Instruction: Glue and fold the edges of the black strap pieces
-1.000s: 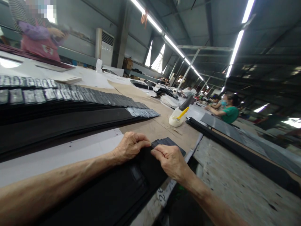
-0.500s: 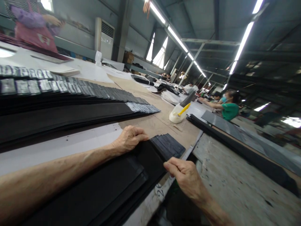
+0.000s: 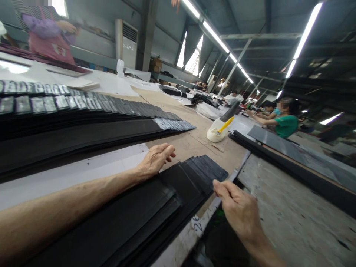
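A fanned stack of long black sheets (image 3: 172,189) lies along the near edge of the brown table (image 3: 191,142). My left hand (image 3: 157,158) rests at the far side of this stack, fingers stretched out and slightly apart, holding nothing. My right hand (image 3: 240,207) hovers at the table's near edge, just off the stack's right corner, with its fingers curled in and thumb against forefinger; whether it pinches anything is hidden.
A long row of overlapped black pieces (image 3: 83,111) runs across the table behind. A white glue pot with a yellow-handled brush (image 3: 218,131) stands further right. Dark strips (image 3: 278,152) lie on the neighbouring bench. A person in green (image 3: 285,122) and one in pink (image 3: 47,37) work nearby.
My right hand has slid rightward off the stack to the table edge. My left hand has opened from curled fingers to stretched ones. The top sheets now lie fanned out further right.
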A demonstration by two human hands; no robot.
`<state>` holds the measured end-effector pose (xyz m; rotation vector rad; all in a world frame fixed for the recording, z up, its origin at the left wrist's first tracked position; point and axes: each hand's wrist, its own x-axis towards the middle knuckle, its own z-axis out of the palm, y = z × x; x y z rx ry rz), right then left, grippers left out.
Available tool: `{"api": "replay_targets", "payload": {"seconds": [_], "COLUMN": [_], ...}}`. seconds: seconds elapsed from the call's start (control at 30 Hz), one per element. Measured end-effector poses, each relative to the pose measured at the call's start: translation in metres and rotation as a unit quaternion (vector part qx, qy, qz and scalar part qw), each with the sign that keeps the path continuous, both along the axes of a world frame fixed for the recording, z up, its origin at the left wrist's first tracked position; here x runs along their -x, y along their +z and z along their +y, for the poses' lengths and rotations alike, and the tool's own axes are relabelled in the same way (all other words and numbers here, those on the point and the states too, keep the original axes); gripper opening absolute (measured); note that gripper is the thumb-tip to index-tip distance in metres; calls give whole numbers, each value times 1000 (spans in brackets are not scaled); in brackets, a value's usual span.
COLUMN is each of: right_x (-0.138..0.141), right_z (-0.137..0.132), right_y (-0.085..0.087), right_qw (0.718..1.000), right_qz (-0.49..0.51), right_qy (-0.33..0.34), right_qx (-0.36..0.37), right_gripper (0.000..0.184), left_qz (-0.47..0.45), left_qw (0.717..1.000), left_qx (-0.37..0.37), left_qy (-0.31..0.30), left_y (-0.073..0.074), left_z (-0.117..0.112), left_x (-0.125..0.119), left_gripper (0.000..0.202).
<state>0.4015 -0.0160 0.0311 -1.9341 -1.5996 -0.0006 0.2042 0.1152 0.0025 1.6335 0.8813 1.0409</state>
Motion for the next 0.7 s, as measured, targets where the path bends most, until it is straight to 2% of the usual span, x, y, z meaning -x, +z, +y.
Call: {"api": "replay_targets", "payload": {"seconds": [0.07, 0.17, 0.27, 0.33, 0.47, 0.53, 0.63, 0.7], "right_x": [19, 55, 81, 89, 91, 94, 102, 107], "right_z": [-1, 5, 18, 25, 28, 24, 18, 15], "right_y": [8, 16, 22, 24, 24, 22, 15, 13], "right_qw": [998, 985, 965, 962, 958, 959, 978, 984], "right_qz": [7, 47, 51, 26, 17, 18, -6, 2], "right_qy": [56, 122, 125, 104, 98, 106, 105, 100], "right_qx": [10, 116, 224, 251, 268, 261, 183, 148], "right_gripper": [44, 48, 41, 40, 42, 44, 53, 57], "left_qz": [-17, -35, -60, -85, -99, -77, 11, 104], "left_qw": [999, 996, 989, 982, 971, 971, 980, 983], "left_qx": [-18, -57, -107, -141, -189, -193, -160, -116], "left_qy": [32, 65, 86, 92, 107, 118, 121, 99], "left_y": [1, 7, 17, 27, 47, 51, 48, 41], "left_z": [-2, -6, -13, -19, -27, -27, -25, -26], "left_x": [0, 0, 2, 3, 5, 7, 18, 31], "left_gripper": [38, 37, 37, 35, 33, 34, 38, 43]}}
